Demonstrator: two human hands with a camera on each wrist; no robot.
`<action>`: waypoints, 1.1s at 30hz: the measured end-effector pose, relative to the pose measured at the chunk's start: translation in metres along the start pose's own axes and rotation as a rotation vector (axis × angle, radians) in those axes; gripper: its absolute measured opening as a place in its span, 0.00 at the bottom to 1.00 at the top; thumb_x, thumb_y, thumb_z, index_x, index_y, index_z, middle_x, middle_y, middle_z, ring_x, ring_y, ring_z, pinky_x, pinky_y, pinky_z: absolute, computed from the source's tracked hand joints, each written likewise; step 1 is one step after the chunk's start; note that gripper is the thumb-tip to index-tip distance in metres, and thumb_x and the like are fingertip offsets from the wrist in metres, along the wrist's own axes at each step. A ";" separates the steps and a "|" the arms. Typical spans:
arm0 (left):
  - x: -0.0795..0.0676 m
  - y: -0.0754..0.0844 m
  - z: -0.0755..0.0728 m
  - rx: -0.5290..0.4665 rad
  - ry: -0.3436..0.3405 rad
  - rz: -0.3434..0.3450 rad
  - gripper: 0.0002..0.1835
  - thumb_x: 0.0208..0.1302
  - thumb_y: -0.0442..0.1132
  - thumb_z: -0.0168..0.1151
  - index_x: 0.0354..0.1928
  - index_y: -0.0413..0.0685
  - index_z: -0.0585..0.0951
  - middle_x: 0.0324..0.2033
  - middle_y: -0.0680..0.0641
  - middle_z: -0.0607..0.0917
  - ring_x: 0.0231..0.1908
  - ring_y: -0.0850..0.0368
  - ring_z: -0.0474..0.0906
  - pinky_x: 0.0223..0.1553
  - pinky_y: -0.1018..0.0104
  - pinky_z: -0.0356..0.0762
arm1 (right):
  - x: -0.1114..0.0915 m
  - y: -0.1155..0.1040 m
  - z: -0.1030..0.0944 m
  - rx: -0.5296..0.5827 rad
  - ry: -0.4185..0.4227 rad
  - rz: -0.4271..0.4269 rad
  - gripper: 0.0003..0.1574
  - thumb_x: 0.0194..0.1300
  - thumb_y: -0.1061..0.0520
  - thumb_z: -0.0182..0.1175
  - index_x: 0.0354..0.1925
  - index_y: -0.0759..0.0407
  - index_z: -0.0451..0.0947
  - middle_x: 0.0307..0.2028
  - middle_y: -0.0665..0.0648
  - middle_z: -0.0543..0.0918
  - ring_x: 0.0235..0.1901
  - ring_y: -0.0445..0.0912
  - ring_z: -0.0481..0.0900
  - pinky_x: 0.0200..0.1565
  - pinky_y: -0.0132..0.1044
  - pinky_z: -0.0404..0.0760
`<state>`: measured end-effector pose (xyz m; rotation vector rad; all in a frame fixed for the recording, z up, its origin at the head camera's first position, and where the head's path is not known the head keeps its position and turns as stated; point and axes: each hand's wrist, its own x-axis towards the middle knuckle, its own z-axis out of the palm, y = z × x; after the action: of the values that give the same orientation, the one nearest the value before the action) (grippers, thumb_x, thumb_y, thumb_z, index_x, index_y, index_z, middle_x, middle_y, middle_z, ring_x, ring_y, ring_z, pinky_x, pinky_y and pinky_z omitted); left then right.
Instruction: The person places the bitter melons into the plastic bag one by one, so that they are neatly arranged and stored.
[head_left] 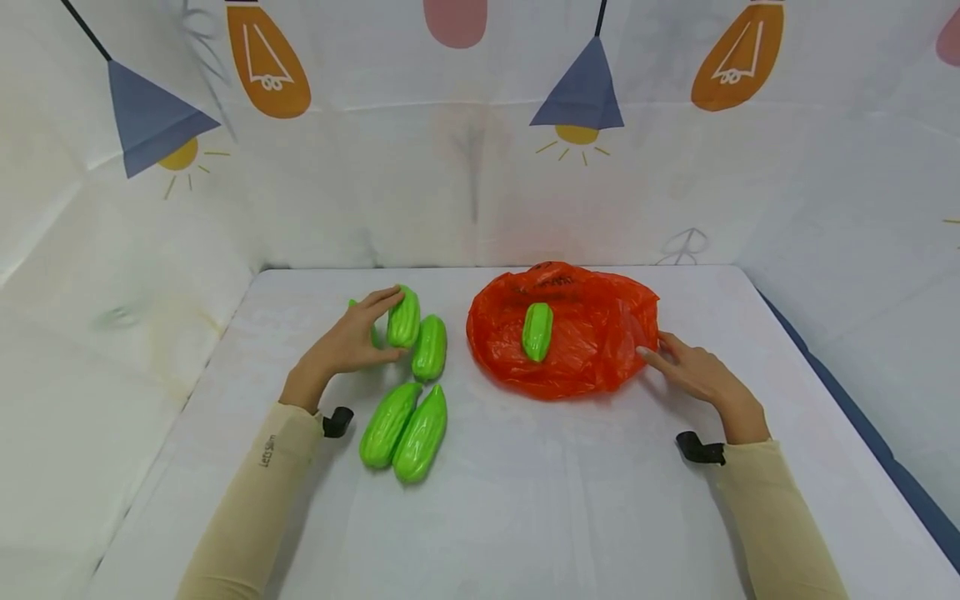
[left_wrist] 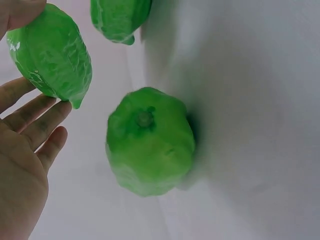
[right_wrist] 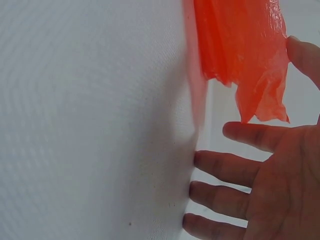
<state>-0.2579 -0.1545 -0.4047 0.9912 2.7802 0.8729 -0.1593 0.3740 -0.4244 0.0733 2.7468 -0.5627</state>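
Note:
My left hand (head_left: 348,337) spans a glossy green bitter melon (head_left: 404,317) end to end, fingertips at its far end and thumb at its near end. In the left wrist view this bitter melon (left_wrist: 55,55) is bumpy with a pointed tip. Another bitter melon is partly hidden behind that hand. My right hand (head_left: 701,379) is at the right edge of a crumpled red plastic bag (head_left: 585,367). In the right wrist view the thumb touches the bag (right_wrist: 250,45), and the other fingers (right_wrist: 227,167) are spread straight. One bitter melon (head_left: 537,332) lies on the bag.
Just right of the left hand lies a bitter melon (head_left: 430,348), and two more bitter melons (head_left: 420,435) lie side by side nearer the front. All are on a white table (head_left: 540,508). A white printed cloth (head_left: 390,183) hangs behind the table's back edge.

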 end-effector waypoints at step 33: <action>0.082 0.092 -0.016 0.069 0.017 0.202 0.49 0.56 0.49 0.72 0.76 0.48 0.57 0.75 0.48 0.56 0.71 0.41 0.59 0.68 0.45 0.63 | 0.004 0.003 0.000 -0.019 0.005 -0.008 0.60 0.68 0.22 0.37 0.76 0.65 0.43 0.68 0.76 0.62 0.62 0.72 0.65 0.56 0.73 0.67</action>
<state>-0.2742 -0.0551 -0.3323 1.2997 2.7774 0.8142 -0.1624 0.3763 -0.4264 0.0593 2.7582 -0.5396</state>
